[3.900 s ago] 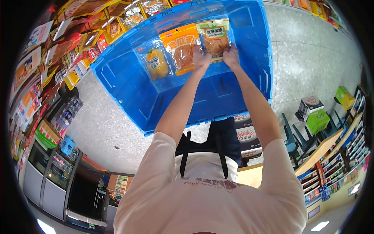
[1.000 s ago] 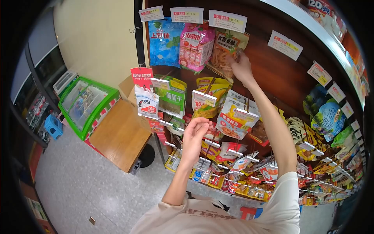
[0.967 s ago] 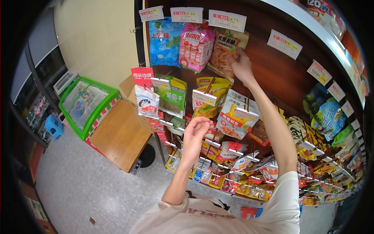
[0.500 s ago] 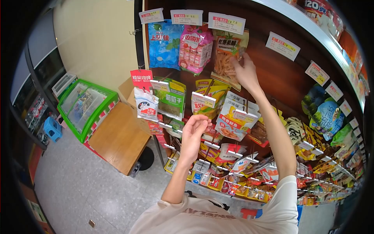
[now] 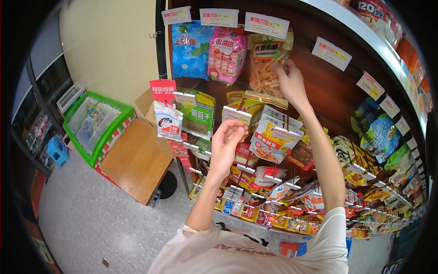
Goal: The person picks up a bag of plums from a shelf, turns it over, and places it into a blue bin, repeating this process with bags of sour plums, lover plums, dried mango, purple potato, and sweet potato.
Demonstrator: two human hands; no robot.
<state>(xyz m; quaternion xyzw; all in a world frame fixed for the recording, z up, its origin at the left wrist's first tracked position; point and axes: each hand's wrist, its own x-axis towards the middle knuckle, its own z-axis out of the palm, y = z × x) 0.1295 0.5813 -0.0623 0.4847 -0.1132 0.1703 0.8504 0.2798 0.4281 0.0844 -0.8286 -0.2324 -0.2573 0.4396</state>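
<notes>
My right hand [image 5: 292, 84] grips the right edge of a bag of dried sweet potato strips [image 5: 264, 73], its fingers bent over the front. That bag hangs under a price tag [image 5: 267, 25] in the top row. Lower down, my left hand [image 5: 226, 140] is raised with curled fingers and the thumb close to them; nothing shows in it. Behind its fingertips are a tag [image 5: 237, 115] and a yellow packet [image 5: 255, 109]. Left of the sweet potato bag hang a pink bag [image 5: 226, 55] and a blue bag [image 5: 191, 50]. A squid snack packet [image 5: 276, 137] hangs below my right hand.
More rows of hanging snacks fill the rack below and to the right, with metal hooks and tags sticking out. A green raisin bag [image 5: 197, 114] hangs left of my left hand. At the left stand a wooden table [image 5: 134, 160], a green-framed freezer [image 5: 98, 123] and a blue stool [image 5: 58, 151].
The sweet potato bag has turned to face me more squarely, and my right hand has shifted slightly down with it. My left hand has risen a little. The view has shifted slightly.
</notes>
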